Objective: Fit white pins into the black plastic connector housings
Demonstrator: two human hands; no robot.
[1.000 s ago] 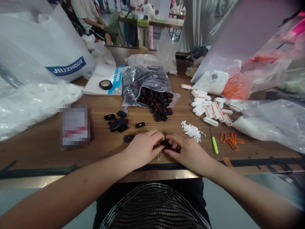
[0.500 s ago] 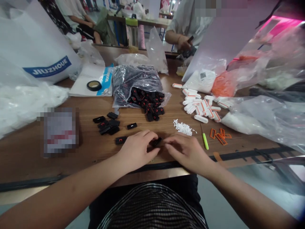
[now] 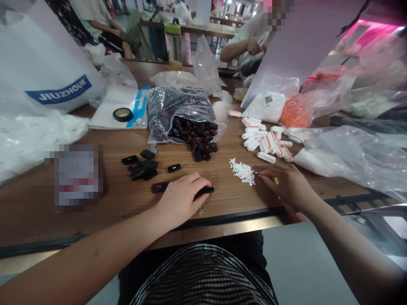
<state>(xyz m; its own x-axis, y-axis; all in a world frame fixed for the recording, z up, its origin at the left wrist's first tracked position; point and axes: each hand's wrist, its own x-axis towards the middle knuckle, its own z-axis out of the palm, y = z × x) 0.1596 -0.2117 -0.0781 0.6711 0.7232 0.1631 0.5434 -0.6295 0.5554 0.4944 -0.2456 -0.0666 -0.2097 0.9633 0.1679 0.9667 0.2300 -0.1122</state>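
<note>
My left hand [image 3: 181, 195] is closed around a black plastic part [image 3: 207, 190], held just above the table and partly hidden by the fingers. A black part with an orange mark [image 3: 159, 187] lies against its knuckles. My right hand [image 3: 288, 184] has its thumb and forefinger pinched on a small white piece [image 3: 257, 172] at the right edge of the pile of small white pieces [image 3: 242, 171]. Beneath that hand lies a tool with a yellow-green handle [image 3: 276, 181], mostly covered. One black part [image 3: 174, 168] lies alone, and several more black parts [image 3: 143, 166] are heaped left of it.
Behind stands an open clear bag of black parts [image 3: 181, 106]. White cases with orange strips [image 3: 267, 142] lie at right, near a plastic bag [image 3: 346, 156]. A tape roll [image 3: 123, 114] rests on papers [image 3: 104, 106]. A person's hand [image 3: 254, 45] shows across the table.
My right hand has moved right, away from my left hand, to the white pieces, and now covers the yellow-green tool and orange frames. My left hand still holds the black part, now turned more level.
</note>
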